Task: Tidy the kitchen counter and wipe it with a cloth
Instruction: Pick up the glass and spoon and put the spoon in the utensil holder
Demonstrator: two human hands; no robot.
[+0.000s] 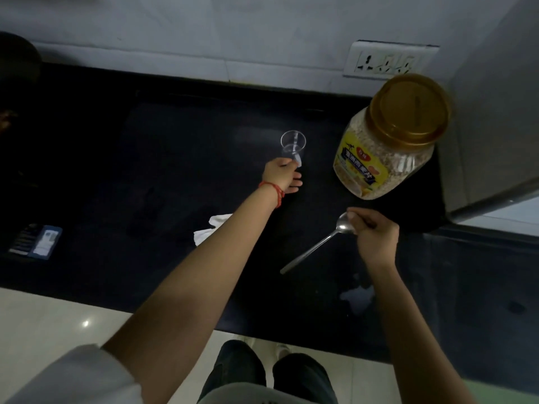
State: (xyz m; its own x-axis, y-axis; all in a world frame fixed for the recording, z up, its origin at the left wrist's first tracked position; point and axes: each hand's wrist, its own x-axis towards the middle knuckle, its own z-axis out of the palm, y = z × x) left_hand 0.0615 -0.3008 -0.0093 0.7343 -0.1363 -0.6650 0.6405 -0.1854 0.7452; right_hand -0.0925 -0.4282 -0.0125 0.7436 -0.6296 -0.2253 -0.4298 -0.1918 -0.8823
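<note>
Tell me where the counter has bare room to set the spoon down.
Bare: the dark stretch between the glass and the back wall, and left of the left hand toward the blue packet. Crowded: around the jar, spoon and cloth.

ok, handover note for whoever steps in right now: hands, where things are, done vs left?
Left hand: gripping the clear cup at its base, on the counter.
Right hand: pinching the spoon at the bowl end, handle pointing down toward the counter edge.
Oats jar: upright, lid on, back right.
White cloth: crumpled mid-counter, partly under the left forearm.
Done: nothing visibly put away.
Left: clear cup, spoon and jar, then wipe; pale smear near the front edge.
</note>
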